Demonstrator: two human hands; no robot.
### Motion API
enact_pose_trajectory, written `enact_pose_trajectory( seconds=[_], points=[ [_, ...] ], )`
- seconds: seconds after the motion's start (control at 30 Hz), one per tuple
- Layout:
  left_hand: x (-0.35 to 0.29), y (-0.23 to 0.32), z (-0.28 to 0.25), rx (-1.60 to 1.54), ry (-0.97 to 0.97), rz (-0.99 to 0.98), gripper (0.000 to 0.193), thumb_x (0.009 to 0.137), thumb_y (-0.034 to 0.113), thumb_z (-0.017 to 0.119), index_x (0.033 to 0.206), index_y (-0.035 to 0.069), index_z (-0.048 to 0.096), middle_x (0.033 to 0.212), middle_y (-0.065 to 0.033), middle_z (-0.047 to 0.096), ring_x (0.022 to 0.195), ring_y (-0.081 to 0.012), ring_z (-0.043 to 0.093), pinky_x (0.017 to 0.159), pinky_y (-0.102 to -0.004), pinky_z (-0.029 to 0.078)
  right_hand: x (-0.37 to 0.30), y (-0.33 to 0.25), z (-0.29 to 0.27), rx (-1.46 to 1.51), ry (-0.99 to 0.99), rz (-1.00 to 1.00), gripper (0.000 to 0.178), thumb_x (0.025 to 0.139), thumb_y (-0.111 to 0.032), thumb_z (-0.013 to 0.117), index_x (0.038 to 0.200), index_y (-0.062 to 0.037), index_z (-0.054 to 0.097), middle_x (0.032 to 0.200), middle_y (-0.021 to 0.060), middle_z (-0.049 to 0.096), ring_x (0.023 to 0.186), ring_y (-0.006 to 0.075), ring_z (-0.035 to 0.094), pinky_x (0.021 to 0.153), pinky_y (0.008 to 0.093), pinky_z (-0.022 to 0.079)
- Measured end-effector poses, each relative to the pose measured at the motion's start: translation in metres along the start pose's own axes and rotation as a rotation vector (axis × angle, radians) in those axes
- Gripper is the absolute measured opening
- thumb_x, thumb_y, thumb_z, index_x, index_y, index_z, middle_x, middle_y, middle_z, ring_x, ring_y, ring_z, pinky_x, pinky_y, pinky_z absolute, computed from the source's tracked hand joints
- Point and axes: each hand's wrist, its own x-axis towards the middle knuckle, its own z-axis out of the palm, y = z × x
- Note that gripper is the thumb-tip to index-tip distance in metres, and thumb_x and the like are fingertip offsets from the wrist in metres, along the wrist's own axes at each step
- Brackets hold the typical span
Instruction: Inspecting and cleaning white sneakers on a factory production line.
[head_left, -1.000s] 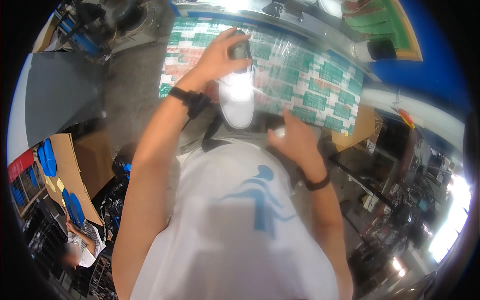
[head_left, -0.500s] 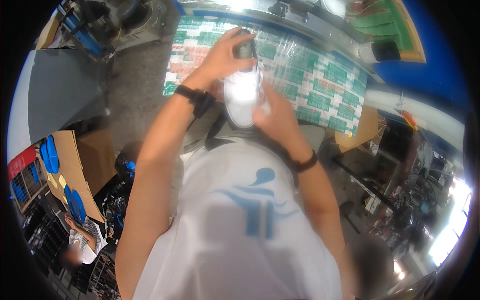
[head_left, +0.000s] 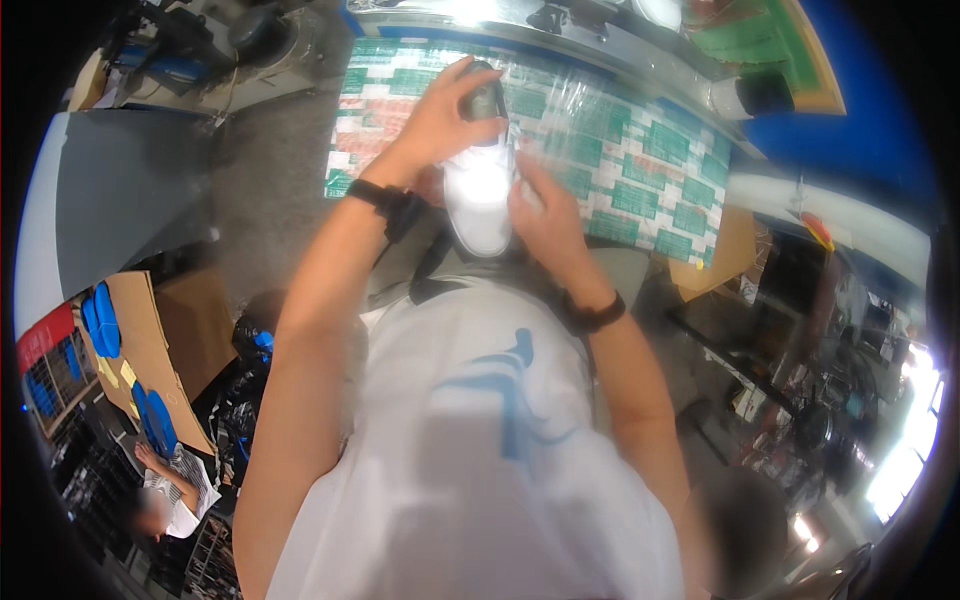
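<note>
White shoe (head_left: 478, 190), between the two hands, its toe pointing toward the person's body over the near edge of a green-and-white covered table (head_left: 655, 180). The left hand (head_left: 430, 122) grips the heel end, thumb and fingers spread around the opening. The right hand (head_left: 552, 218), fingers curled in, is at the shoe's right side, beside the front half; whether it pinches anything cannot be told, as its fingertips are blurred and partly hidden. The left hand covers some of the heel, and a strong glare washes out the middle of the upper. The toe is smooth and rounded; the inside looks dark grey.
</note>
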Motion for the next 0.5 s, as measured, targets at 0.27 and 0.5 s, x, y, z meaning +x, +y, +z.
enact_pose_trajectory(
  seconds=[0.27, 0.5],
  points=[
    [-0.001, 0.001, -0.007, -0.011, -0.019, -0.002, 0.078, 0.083, 0.038, 0.093, 0.155, 0.02, 0.069, 0.176, -0.0289, 0.039, 0.159, -0.0482, 0.044, 0.126, -0.0544, 0.044, -0.014, -0.017, 0.004, -0.519, -0.044, -0.315, 0.09, 0.084, -0.037, 0.085, 0.154, 0.0111, 0.054, 0.106, 0.0235, 0.075, 0.096, 0.0415, 0.075, 0.084, 0.0493, 0.061],
    [0.001, 0.003, -0.007, -0.046, -0.031, 0.002, 0.075, 0.087, 0.036, 0.092, 0.156, 0.021, 0.068, 0.177, -0.0243, 0.038, 0.161, -0.0443, 0.042, 0.128, -0.0542, 0.042, 0.003, -0.004, -0.005, -0.674, -0.018, -0.291, 0.093, 0.081, -0.042, 0.087, 0.15, 0.0113, 0.056, 0.096, 0.0205, 0.074, 0.082, 0.041, 0.074, 0.072, 0.051, 0.06]
  ],
)
